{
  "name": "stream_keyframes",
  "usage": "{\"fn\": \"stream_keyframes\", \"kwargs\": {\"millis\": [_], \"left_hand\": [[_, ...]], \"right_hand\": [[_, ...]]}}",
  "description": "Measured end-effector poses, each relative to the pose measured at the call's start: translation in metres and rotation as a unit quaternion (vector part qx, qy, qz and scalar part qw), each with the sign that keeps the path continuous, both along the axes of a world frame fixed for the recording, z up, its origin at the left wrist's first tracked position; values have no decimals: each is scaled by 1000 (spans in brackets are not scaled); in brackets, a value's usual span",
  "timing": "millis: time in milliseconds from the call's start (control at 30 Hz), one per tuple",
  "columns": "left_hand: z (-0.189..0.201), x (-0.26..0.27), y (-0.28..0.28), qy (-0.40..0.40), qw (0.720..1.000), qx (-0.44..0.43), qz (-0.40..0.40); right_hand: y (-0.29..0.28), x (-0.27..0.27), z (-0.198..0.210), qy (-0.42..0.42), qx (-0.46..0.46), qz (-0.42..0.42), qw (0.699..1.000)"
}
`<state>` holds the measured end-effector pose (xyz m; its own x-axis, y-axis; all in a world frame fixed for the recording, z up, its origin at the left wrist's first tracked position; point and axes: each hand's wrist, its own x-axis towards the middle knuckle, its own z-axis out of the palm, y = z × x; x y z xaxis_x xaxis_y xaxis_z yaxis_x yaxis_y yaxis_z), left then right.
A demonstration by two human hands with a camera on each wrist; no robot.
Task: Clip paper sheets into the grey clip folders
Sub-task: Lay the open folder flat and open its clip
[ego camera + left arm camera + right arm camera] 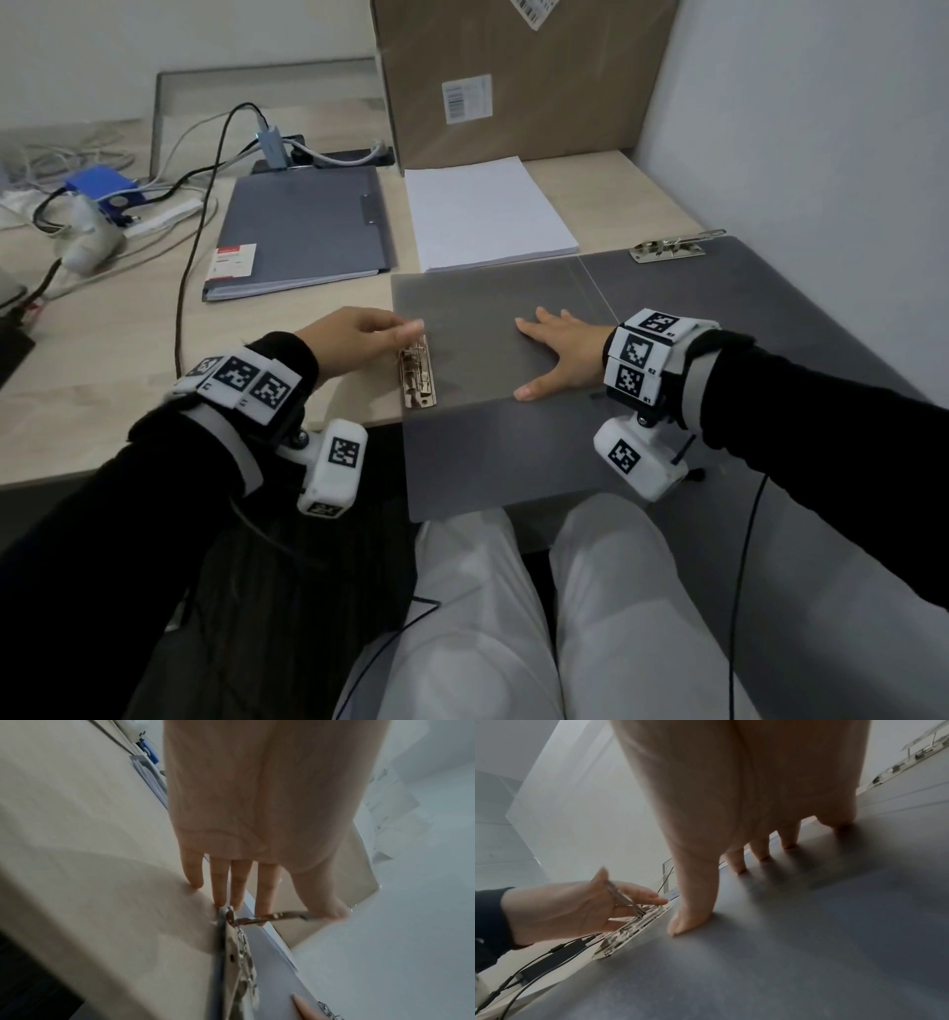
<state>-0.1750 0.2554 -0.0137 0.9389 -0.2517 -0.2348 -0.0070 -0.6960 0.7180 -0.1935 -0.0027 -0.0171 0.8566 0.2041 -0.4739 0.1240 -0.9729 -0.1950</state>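
Observation:
A grey clip folder (513, 452) lies open in front of me, its near part hanging over the desk edge. On its left edge sits a metal clip (417, 377). My left hand (405, 329) pinches the clip's lever (272, 916) between thumb and fingers, and the lever (623, 898) stands raised off the base. My right hand (560, 349) lies flat with spread fingers on the folder (808, 943), pressing it down. A second metal clip (672, 246) sits at the far edge of the folder's right half. A stack of white paper sheets (488, 216) lies behind the folder.
A closed grey folder (303, 231) with sheets inside lies at the back left of the paper. A large cardboard box (513, 77) stands against the wall behind. Cables (195, 216) and a blue device (102, 187) crowd the left side. A wall closes the right.

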Motion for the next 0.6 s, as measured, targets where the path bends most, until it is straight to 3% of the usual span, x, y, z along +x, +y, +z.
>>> {"fn": "stream_keyframes", "kwargs": {"millis": [100,167,333,600], "left_hand": [[7,12,-8,-19,993,-67,99],[7,22,-12,-49,989,-46,136],[-3,38,-15,0,990,53,134],[2,37,-14,18,991,43,126]], "right_hand": [[0,0,1,-2,2,3,1000],[-1,0,1,0,5,8,1000],[-5,-1,0,17,10,26,999],[-2,0,5,19,10,23,1000]]}}
